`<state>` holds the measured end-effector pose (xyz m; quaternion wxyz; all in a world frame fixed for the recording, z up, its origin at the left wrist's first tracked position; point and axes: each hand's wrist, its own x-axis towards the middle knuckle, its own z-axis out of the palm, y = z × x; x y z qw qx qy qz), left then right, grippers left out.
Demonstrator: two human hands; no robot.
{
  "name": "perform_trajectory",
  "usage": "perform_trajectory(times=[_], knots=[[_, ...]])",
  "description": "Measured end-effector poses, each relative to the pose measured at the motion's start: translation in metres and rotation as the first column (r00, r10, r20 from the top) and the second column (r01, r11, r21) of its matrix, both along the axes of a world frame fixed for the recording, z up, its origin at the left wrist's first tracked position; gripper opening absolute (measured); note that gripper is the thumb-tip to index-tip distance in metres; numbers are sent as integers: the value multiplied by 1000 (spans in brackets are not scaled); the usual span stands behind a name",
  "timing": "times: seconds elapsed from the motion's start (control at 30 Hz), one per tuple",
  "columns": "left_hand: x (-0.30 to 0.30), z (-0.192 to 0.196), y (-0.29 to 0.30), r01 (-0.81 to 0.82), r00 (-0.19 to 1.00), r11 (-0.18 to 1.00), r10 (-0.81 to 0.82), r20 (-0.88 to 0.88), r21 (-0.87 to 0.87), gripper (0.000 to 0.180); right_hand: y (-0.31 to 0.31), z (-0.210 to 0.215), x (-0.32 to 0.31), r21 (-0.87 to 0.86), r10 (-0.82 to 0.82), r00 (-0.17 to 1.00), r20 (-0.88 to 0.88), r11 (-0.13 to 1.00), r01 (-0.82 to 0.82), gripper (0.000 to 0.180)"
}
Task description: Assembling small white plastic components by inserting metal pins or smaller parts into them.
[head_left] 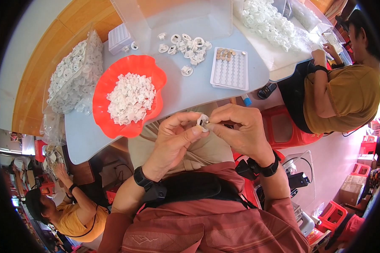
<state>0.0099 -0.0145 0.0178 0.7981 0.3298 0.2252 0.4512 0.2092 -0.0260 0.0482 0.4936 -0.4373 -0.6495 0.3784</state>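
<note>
Above my lap, my left hand (177,141) pinches a small white round plastic part (201,121) between thumb and fingers; a dark opening shows in it. From the other side, my right hand (242,128) is closed with thumb and forefinger pressed together at the part's edge. Something tiny sits at those fingertips, too small to name. Beyond my hands, a white tray (217,78) with rows of round pockets holds several brass-coloured discs (226,54) at its far end. Several white round plastic parts (192,46) lie loose to the left of the tray.
A red scalloped bowl (101,97) full of small white pieces stands on the blue-grey table (82,135). Left of it leans a clear bag (74,69) of white parts. A clear bin (177,21) stands at the back. Co-workers sit at right (346,92) and lower left (80,215).
</note>
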Motion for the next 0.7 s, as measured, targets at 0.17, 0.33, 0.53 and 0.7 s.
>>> perform_trajectory(times=[0.17,0.33,0.53,0.7], knots=[[1,2,-3,-34,998,997,38,-52,70,32,-2,2,0,-66,-9,999,48,998,12,9],[1,1,-6,-35,993,987,53,-110,160,30,-1,15,3,-230,66,998,-5,971,-65,4],[0,3,-9,-14,988,982,42,-146,186,28,8,3,13,-347,223,956,-193,895,-279,10],[1,4,-10,10,988,982,19,-151,189,28,7,5,12,-360,250,934,-254,872,-331,12]])
